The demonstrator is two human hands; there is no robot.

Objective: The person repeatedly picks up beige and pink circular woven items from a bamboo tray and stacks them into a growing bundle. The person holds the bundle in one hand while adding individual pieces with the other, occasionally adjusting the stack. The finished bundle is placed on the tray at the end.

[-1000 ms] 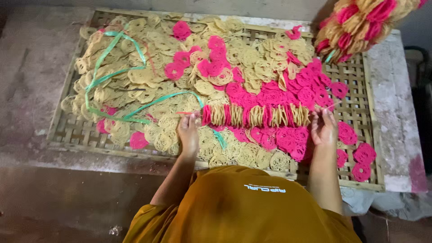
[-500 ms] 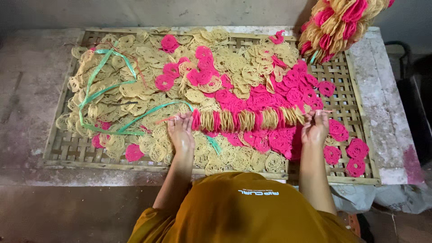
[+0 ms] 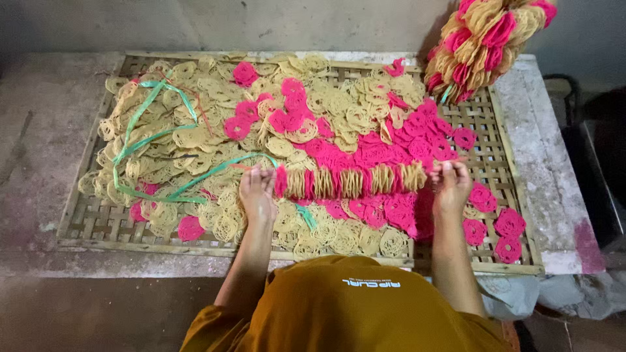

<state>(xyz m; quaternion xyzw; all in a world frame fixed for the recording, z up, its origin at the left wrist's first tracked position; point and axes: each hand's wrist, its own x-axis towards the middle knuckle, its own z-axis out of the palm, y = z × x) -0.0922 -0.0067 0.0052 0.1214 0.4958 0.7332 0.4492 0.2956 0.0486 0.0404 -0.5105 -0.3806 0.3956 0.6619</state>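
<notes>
No packages, signs or screens — only small white lettering on the orange shirt (image 3: 365, 306).

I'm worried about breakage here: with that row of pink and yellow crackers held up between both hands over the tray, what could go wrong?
1. The row of crackers is gripped only at its ends by the left hand and right hand; the unsupported middle might sag or spill.
2. The green strap trails across loose crackers and could drag them over the woven tray edge.

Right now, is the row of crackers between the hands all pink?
No: the row of crackers held between the left hand and right hand alternates pink and yellow.
</notes>
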